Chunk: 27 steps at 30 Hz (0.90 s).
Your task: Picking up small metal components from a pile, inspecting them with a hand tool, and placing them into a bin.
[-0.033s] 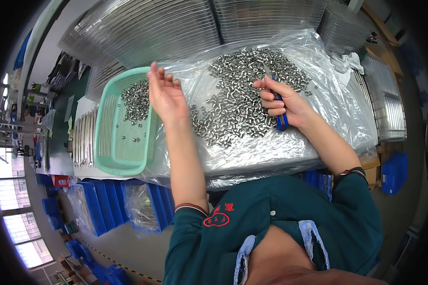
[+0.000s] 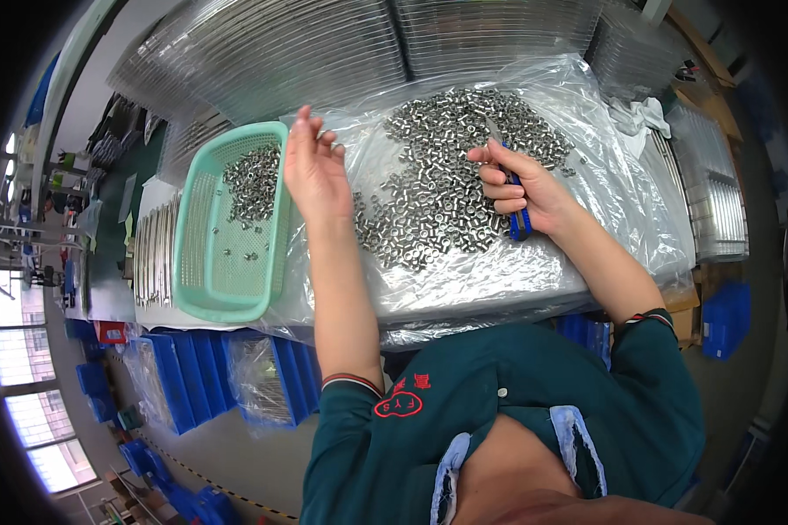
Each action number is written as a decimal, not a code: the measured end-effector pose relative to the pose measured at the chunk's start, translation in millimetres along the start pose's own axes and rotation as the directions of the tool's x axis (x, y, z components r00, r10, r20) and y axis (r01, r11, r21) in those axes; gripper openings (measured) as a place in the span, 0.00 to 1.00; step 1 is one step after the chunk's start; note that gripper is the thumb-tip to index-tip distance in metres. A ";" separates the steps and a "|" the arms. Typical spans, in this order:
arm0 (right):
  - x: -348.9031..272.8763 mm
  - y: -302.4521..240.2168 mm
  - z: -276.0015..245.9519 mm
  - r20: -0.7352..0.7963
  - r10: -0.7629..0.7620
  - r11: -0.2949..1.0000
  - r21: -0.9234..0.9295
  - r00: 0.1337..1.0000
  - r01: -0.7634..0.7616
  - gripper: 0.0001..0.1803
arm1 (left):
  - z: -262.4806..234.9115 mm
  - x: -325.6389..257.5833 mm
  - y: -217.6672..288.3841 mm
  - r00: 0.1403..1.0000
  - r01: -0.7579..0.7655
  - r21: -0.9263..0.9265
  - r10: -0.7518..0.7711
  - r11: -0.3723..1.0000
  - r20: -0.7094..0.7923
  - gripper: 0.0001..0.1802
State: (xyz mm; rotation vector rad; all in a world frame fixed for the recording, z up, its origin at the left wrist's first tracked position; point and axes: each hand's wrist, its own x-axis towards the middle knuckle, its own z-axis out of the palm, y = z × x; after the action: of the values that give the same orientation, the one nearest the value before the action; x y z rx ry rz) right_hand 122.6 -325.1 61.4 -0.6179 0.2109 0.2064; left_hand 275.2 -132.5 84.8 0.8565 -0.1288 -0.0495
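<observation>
My left hand [image 2: 318, 175] is raised at the right rim of a green plastic basket [image 2: 228, 302]. Its palm is turned up and the fingers are apart and loosely bent, with nothing seen in them. In the basket lies a small heap of short metal sleeves [image 2: 252, 185], with a few loose ones lower down. My right hand [image 2: 530, 188] is closed around a blue-handled tool [image 2: 520, 226] that looks like pliers or snips, its metal tip pointing away from me. Beneath and around that hand spreads a large pile of similar metal sleeves [image 2: 429, 206] on clear plastic sheeting.
Stacked clear trays [image 2: 271, 61] line the back of the table. More trays [image 2: 709, 184] and a white cloth [image 2: 637, 118] are at the right. Metal rods [image 2: 155, 254] lie left of the basket. Blue bins [image 2: 188, 376] stand below the table's front edge.
My left hand has shifted slightly to the right, away from over the basket's rim. The right hand and its tool have not visibly moved.
</observation>
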 end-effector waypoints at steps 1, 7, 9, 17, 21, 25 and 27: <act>0.9 0.3 -0.5 -0.008 -0.003 1.000 0.008 1.000 0.003 0.16 | 3.7 -3.2 -3.3 0.981 0.103 0.207 -0.135 0.973 0.142 0.13; 0.8 -0.3 -2.6 -0.021 0.000 0.999 0.037 1.000 0.001 0.15 | 0.5 -17.9 -28.7 0.813 -0.564 0.826 -0.181 -0.005 0.554 0.05; 0.0 -0.6 -2.2 -0.004 0.002 0.998 0.056 1.000 -0.002 0.15 | -4.5 -17.7 -33.8 0.816 -0.558 0.829 -0.200 -0.031 0.542 0.06; -1.5 -0.8 2.1 -0.013 -0.008 1.000 0.015 1.000 0.008 0.14 | -0.6 -17.7 -35.8 0.844 -0.517 0.847 -0.242 -0.125 0.479 0.07; -3.3 -0.5 7.7 -0.083 -0.033 0.988 -0.152 0.996 0.020 0.15 | 19.9 -29.6 -36.4 0.825 -0.342 0.782 -0.232 0.521 0.515 0.08; -1.6 2.5 6.1 -0.079 -0.022 0.986 -0.166 0.997 0.008 0.11 | 27.1 -49.7 -42.3 0.716 0.034 0.537 -0.395 0.843 0.575 0.09; -1.8 1.5 5.4 -0.081 -0.031 0.985 -0.171 0.996 0.017 0.10 | 28.8 -53.2 -43.3 0.697 0.034 0.528 -0.399 0.849 0.596 0.09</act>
State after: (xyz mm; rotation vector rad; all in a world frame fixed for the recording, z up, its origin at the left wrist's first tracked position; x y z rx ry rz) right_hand 121.2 -320.9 65.3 -0.7995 0.2685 0.1762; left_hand 219.0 -177.4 65.7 1.3275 -0.7783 -0.6068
